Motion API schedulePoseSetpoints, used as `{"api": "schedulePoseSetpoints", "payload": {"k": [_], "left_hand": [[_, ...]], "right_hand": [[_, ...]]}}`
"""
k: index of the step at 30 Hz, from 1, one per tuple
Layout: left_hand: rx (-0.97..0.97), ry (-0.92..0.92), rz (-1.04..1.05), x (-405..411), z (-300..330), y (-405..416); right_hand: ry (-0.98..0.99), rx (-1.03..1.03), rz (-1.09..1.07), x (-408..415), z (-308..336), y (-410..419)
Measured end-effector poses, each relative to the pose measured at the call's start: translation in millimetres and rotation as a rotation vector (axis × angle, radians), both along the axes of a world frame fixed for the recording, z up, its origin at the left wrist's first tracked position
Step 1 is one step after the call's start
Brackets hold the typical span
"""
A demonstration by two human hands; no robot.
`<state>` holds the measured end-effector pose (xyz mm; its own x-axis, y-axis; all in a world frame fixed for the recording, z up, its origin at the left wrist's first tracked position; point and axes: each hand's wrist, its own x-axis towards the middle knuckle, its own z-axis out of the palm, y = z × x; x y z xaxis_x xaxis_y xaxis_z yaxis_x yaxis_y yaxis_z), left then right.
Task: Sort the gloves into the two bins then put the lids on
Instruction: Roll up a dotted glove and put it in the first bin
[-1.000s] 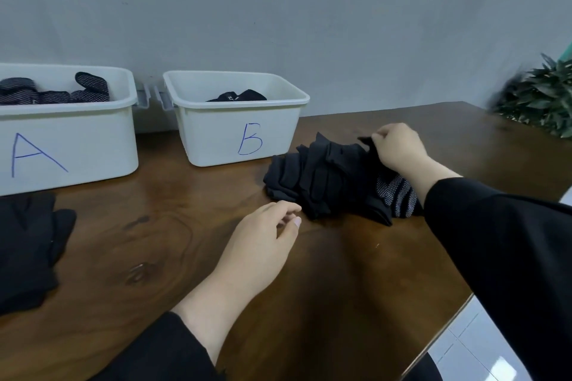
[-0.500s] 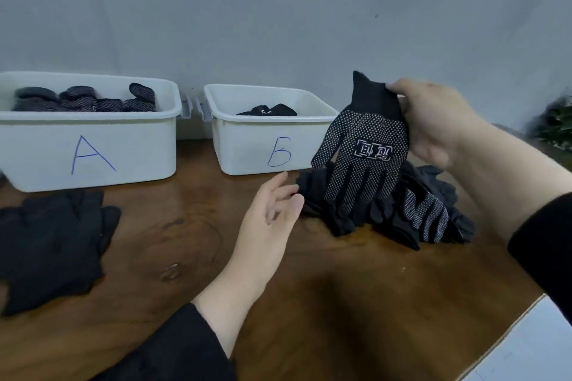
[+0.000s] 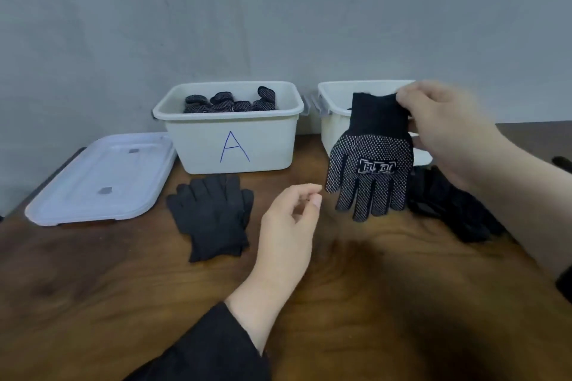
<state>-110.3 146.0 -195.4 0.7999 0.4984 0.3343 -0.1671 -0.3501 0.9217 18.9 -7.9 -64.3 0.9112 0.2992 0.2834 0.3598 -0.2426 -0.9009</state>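
— Take bin A (image 3: 229, 139) as the mark. What lies left of it?

— A white lid (image 3: 99, 179), flat on the table (image 3: 93, 288), its near corner just beside the bin's left wall.

— And in the bin itself?

— Dotted gloves (image 3: 230, 102), piled up to about the rim. In front of it, on the wood, lies a plain black pair (image 3: 213, 215), fingers pointing toward the bin.

— The hands?

— The left hand (image 3: 288, 226) hovers right of that pair, in front of the bin's right corner. Its fingers are loosely curled, thumb near the forefinger, holding nothing.

— Further right?

— A dotted glove (image 3: 370, 164) hangs cuff up, fingers down, in front of the second bin (image 3: 332, 120), which stands just right of bin A. The right hand (image 3: 445, 136) pinches the glove's cuff between thumb and fingers; the hand is blurred.

— Anything beyond that?

— A heap of dark gloves (image 3: 448, 207) on the table, farthest right of bin A, partly behind the right forearm.
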Motion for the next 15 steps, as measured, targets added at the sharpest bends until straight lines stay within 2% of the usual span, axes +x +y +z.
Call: {"api": "schedulePoseSetpoints", "payload": {"k": [3,5,8,11,15], "left_hand": [[0.107,-0.075,0.14,-13.0,4.1,20.1],[0.159,-0.084,0.169,-18.2,4.5,28.6],[0.244,-0.07,0.175,-22.5,2.1,34.9],[0.432,0.047,0.064,-22.6,-1.6,33.3],[0.706,0.226,-0.133,-17.1,-9.3,28.0]], "right_hand": [[-0.262,0.073,-0.004,-11.3,-6.3,12.2],[-0.378,-0.016,0.051,-27.1,-27.3,11.1],[-0.37,-0.327,0.205,-43.7,-88.2,-4.0],[-0.393,-0.648,0.352,-52.8,-137.7,-19.4],[-0.414,-0.658,0.301,-60.6,-146.9,-20.0]]}}
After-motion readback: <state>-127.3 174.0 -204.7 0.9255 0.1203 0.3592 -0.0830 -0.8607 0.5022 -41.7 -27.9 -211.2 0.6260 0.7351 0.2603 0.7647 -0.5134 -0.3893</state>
